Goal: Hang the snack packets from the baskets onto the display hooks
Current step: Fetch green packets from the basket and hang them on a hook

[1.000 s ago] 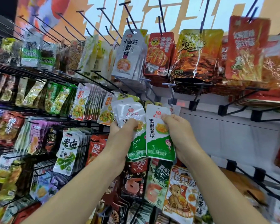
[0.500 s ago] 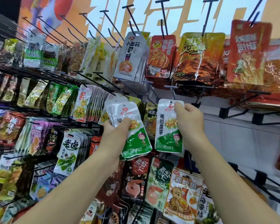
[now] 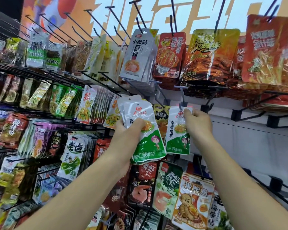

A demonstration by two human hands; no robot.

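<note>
White-and-green plastic snack packet [image 3: 178, 135] is being pinched by right hand [image 3: 198, 124] under grey metal hook [image 3: 182, 97]; matching packet stack [image 3: 146, 146] is being gripped by left hand [image 3: 127, 131], before white display wall [image 3: 256, 143].

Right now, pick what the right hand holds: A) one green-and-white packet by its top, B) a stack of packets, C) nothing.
A: the right hand pinches the top of a single green-and-white packet at a hook; the left hand grips the stack.

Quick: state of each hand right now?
Left hand: holds a stack of green-and-white packets.
Right hand: pinches a single packet by its top, near a hook.
</note>
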